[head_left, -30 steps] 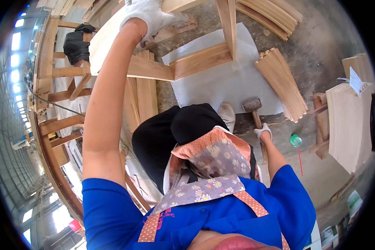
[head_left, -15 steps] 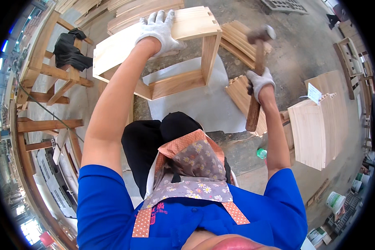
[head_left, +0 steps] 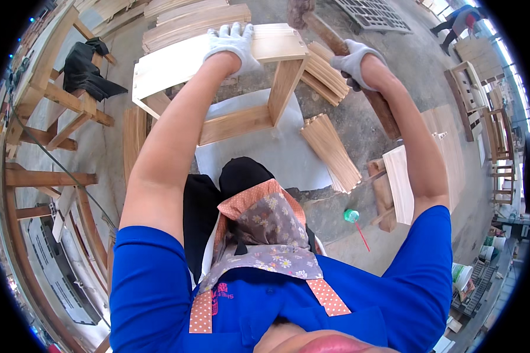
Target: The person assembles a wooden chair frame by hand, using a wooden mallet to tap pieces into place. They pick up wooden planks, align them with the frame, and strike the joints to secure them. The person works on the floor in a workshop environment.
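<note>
A light wooden box frame (head_left: 265, 44), open through its middle, stands on a pale sheet (head_left: 259, 150) on the floor before me. My left hand (head_left: 231, 47), in a whitish glove, lies flat on its top board with the fingers spread. In my right hand (head_left: 359, 62), also gloved, is a hammer (head_left: 327, 32), gripped by its wooden handle. The hammer's head is up near the frame's far right corner, apart from the wood. Finger-like joints show at that corner.
Stacked slats (head_left: 333, 153) lie right of the frame, and more boards (head_left: 194, 26) lie behind it. Pale panels (head_left: 400, 182) stand at the right, partly behind my forearm. A green-topped container (head_left: 351, 215) sits nearby. Wooden trestles (head_left: 70, 106) with black cloth stand left. Another person (head_left: 462, 23) is far right.
My right hand has moved up and left, bringing the hammer's head toward the frame's right end. My left hand stays flat on the top board. The whole view has shifted slightly.
</note>
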Demonstrator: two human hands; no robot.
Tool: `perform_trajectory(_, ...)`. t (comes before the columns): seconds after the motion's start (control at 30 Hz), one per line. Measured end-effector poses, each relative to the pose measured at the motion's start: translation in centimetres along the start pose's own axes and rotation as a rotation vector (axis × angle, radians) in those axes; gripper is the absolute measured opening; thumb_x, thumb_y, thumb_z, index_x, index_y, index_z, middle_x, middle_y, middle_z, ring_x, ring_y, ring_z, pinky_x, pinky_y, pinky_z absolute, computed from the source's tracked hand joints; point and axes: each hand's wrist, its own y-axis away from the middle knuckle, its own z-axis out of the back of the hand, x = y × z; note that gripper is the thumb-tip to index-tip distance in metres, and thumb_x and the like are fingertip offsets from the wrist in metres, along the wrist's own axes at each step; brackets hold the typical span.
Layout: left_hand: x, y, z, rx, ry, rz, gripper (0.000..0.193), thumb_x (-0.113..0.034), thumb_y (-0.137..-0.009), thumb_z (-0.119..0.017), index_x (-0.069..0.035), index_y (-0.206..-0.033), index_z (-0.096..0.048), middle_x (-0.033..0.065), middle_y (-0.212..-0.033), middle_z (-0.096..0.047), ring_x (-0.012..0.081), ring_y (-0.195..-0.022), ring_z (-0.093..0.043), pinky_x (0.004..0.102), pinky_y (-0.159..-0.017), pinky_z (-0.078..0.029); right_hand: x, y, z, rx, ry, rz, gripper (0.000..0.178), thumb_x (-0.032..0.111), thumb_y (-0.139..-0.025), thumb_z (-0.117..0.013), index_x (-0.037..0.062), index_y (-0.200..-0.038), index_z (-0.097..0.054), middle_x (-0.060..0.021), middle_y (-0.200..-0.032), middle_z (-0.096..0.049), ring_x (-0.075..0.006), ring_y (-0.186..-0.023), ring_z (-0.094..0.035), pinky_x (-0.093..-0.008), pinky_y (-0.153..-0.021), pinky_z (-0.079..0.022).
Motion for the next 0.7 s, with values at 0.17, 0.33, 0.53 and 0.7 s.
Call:
perform_trajectory(0.17, -0.8, -0.4, -0.2, 0.01, 0.006, -0.022, 0.101, -0.054, -0.068, -0.068, -0.014, -0.149, -0.021, 0.0138, -0.151, -0.027, 0.0316, -0.139, -0.024, 0.0515, -0.113, -0.019, -2.3, 1.9, -1.8, -0.198, 0.048, 0.029, 0.038, 0.026, -0.085, -0.063, -0.0009, -0.11, -0.054, -0.0113, -0.077, -0.059, -0.0149, -0.059, -0.059, -0.0317, -0.048, -0.047)
perform_trajectory(0.33, -0.3, 0.2, -1.1, -0.025, 0.007, 0.004, 0.097, -0.052, -0.071, -0.066, -0.016, -0.149, -0.021, 0.0134, -0.153, -0.024, 0.0322, -0.141, -0.021, 0.0512, -0.113, -0.018, 1.0, 5.2, -0.3, 0.084, -0.045, -0.259, 0.048, 0.029, -0.083, -0.064, -0.0018, -0.118, -0.052, -0.0214, -0.097, -0.064, -0.0304, -0.087, -0.064, -0.0387, -0.077, -0.049)
perform_trajectory(0.53, -0.6, -0.1, -1.2, -0.033, 0.023, -0.016, 0.097, -0.049, -0.07, -0.067, -0.018, -0.149, -0.02, 0.0136, -0.153, -0.023, 0.0323, -0.141, -0.021, 0.052, -0.113, -0.018, -3.0, 6.7, -1.9, -0.035, 0.023, -0.136, 0.045, 0.027, -0.084, -0.064, 0.0011, -0.12, -0.052, -0.0127, -0.079, -0.061, -0.0192, -0.061, -0.058, -0.033, -0.054, -0.048)
perform_trajectory(0.7, -0.6, 0.2, -0.3, -0.017, 0.018, -0.012, 0.096, -0.046, -0.07, -0.067, -0.019, -0.149, -0.021, 0.0138, -0.152, -0.025, 0.0317, -0.14, -0.023, 0.0524, -0.112, -0.019, -2.2, 7.3, -1.7, -0.196, -0.013, -0.123, 0.049, 0.027, -0.083, -0.065, 0.0013, -0.122, -0.051, -0.0131, -0.078, -0.061, -0.0202, -0.062, -0.058, -0.0351, -0.056, -0.048)
